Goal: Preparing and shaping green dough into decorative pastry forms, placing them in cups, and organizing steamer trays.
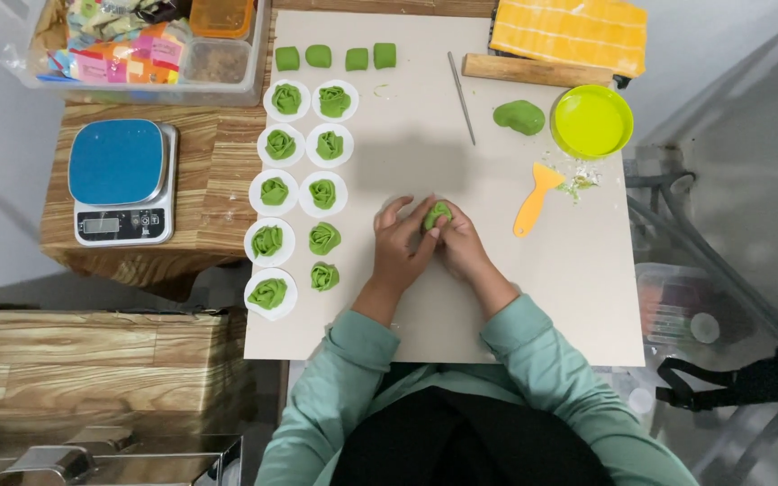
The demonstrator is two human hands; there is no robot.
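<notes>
Left hand, right hand pinch green dough piece over board.

Single head-worn view, looking almost straight down from above the person's own lap. Far edge of the work mat is toward frame top, the person's sleeves and dark apron at the bottom edge. Medium distance: whole mat fits in frame. Both hands, left hand and right hand, sit just below frame centre. Left side takes in a wooden table with a scale; right side shows floor and a metal frame. Wide lens, slight edge bending. No second view to overlap.
</notes>
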